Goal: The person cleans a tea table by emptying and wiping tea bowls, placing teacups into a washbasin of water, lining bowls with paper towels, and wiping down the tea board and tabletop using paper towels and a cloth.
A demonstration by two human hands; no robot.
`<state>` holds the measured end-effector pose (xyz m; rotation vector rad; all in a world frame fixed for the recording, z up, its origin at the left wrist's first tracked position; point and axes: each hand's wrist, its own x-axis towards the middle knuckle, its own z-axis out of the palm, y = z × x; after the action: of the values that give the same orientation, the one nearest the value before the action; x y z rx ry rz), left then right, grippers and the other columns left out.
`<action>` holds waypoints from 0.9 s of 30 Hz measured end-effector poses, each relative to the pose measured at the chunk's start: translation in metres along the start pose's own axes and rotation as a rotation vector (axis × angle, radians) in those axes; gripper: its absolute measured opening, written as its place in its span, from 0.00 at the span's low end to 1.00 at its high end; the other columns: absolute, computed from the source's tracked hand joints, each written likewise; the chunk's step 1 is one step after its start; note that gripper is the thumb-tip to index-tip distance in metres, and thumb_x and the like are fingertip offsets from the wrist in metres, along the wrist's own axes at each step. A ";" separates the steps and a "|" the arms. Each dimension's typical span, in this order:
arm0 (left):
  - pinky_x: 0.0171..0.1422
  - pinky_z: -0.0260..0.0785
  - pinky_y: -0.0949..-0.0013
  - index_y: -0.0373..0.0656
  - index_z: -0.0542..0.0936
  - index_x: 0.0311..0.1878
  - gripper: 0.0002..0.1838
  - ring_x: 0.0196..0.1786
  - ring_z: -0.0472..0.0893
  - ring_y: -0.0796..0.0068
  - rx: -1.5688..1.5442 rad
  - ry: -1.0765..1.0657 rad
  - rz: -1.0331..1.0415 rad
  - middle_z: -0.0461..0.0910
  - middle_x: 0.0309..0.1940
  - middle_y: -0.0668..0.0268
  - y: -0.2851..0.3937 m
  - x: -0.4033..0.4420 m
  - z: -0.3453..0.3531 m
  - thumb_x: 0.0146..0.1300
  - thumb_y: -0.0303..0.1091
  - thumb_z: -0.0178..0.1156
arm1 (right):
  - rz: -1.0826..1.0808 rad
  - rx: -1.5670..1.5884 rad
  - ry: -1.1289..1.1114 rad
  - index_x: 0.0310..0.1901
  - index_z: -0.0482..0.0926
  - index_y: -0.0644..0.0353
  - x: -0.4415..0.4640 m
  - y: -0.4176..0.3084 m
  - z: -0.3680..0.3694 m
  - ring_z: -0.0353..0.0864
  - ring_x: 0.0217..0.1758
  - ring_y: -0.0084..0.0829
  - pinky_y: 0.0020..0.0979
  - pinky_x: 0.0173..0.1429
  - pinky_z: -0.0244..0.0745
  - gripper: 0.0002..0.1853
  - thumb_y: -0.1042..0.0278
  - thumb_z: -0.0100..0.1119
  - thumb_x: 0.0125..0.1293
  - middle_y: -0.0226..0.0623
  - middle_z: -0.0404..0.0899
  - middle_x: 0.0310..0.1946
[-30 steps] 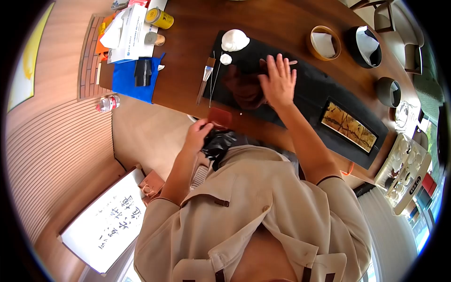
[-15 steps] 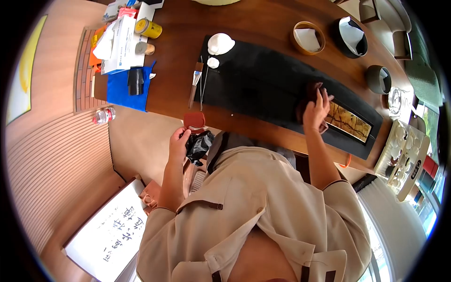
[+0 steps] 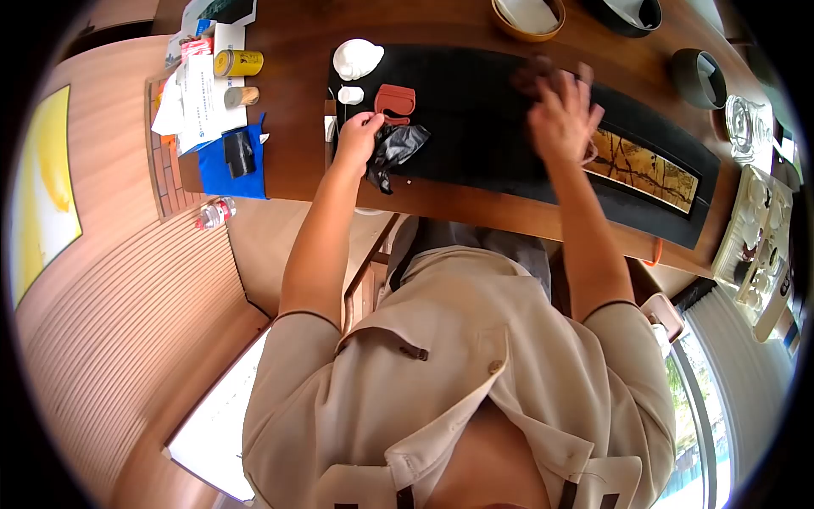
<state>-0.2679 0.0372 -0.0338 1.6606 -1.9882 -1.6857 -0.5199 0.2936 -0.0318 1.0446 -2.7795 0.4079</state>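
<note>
My left hand is closed on a flat reddish-brown case with a rounded opening, above the left part of a long black board. A crumpled black plastic bag hangs beside its fingers. On the board's right half, my right hand is over a dark brown cloth, blurred by motion; its fingers look spread, and cloth shows on both sides. Just right of that hand, a gold panel with dark branch patterns is set in the board. A white lumpy object and a small white piece are at the board's left end.
Bowls stand along the far side, including a tan one and a dark one. A glass dish sits at right. Left are a yellow can, a blue cloth and a tissue box.
My left hand has risen from below the table edge to above the board, carrying the reddish-brown case and black bag. My right hand has shifted slightly with the cloth. The view has tilted.
</note>
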 end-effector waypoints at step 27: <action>0.43 0.73 0.58 0.49 0.83 0.37 0.08 0.40 0.82 0.56 0.097 0.864 0.044 0.82 0.36 0.63 -0.127 -0.132 0.066 0.59 0.41 0.65 | 0.048 -0.101 0.003 0.62 0.76 0.34 -0.017 0.059 0.006 0.59 0.73 0.48 0.48 0.74 0.57 0.23 0.53 0.54 0.64 0.35 0.65 0.70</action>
<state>-0.1685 0.1984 -0.0797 1.8852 -1.6354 -0.6410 -0.5468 0.3444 -0.0534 0.9565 -2.7941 0.2720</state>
